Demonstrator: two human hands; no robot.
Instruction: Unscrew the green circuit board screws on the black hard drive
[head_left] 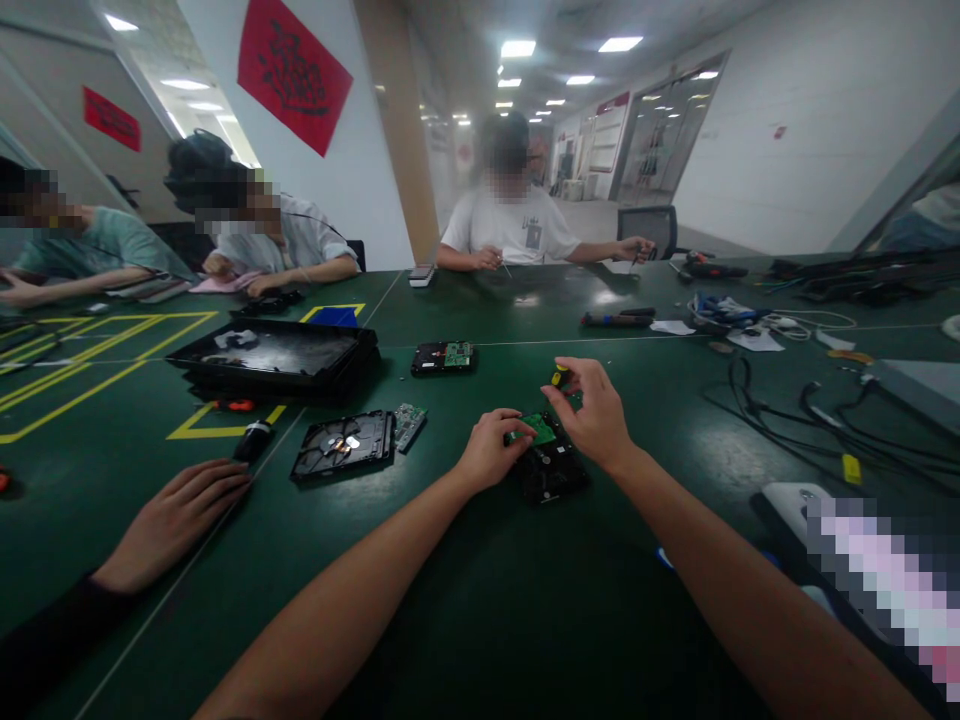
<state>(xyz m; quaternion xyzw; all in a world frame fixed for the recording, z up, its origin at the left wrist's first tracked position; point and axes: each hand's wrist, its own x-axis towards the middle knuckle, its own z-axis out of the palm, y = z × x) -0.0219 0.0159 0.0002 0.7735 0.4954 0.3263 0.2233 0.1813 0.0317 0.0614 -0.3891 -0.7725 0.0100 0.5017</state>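
A black hard drive (555,475) with a green circuit board (541,428) lies flat on the table between my hands. My left hand (491,450) grips it from the left, fingers curled over the edge of the board. Above the board's far right side, my right hand (592,412) pinches a small yellow-and-black screwdriver (559,376) by its handle; its tip is hidden. To the left sits an opened hard drive (341,447), with a loose circuit board (409,427) beside it. Farther back rests another hard drive (442,357), board side up.
A co-worker's hand (180,510) lies at the left by a black cylinder (254,440). Stacked black panels (277,355) stand behind. Black cables (795,430) and a phone (799,495) are at the right. A person (517,225) works across the green table (420,590).
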